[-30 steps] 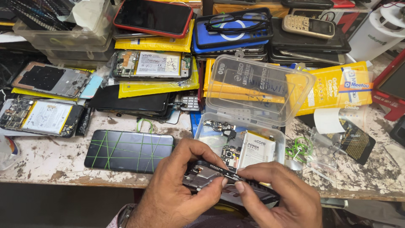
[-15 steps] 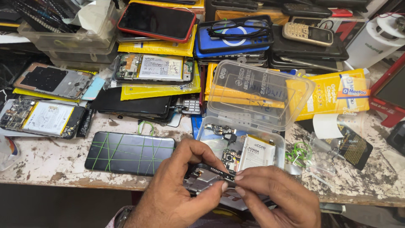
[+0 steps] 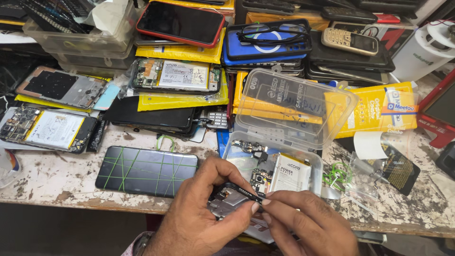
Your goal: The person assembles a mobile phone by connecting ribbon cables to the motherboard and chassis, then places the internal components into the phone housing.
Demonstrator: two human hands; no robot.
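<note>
From the head view, the left hand (image 3: 201, 215) and right hand (image 3: 308, 225) both pinch a thin black strip (image 3: 242, 191) over a phone frame (image 3: 227, 201), at the bench's (image 3: 57, 180) front edge, just before the open clear box (image 3: 284, 142). A banded phone (image 3: 147, 170) lies left.

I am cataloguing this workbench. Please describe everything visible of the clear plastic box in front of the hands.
The clear plastic box is a shallow, see-through hinged case, standing open on the worn table. Its lid tilts back against yellow packets. Inside lie small circuit boards and a white battery pack. Both hands work just in front of it.
</note>
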